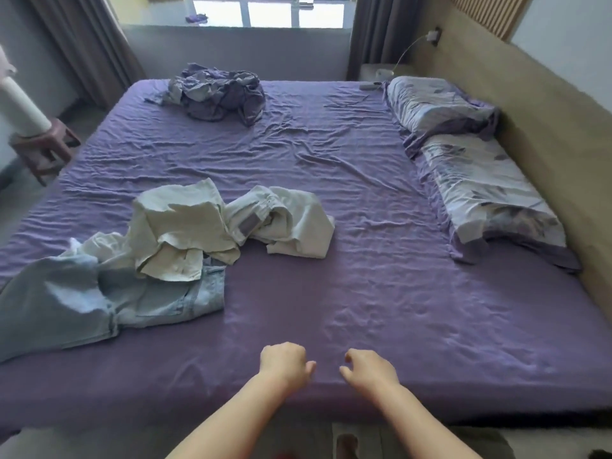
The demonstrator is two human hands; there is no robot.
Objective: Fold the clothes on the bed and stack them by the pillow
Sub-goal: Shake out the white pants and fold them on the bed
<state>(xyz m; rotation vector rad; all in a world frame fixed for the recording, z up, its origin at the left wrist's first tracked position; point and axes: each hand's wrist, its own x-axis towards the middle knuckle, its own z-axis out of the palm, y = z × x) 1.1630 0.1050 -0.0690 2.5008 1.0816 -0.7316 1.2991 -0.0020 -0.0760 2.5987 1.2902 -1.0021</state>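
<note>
Two clothes heaps [185, 240] beyond left hand [285, 362]

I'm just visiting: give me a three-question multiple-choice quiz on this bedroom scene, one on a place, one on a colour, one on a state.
1. Where are the pillows?
A. along the headboard at the right
B. on the floor
C. under the jeans

2. What colour is the sheet?
A. green
B. purple
C. white

3. What are the hands holding?
A. jeans
B. a pillow
C. nothing

Answers: 1 A, they line the headboard side. 2 B, purple shows across the bed. 3 C, the left hand and right hand hover empty above the near edge, clear of the jeans.
</note>
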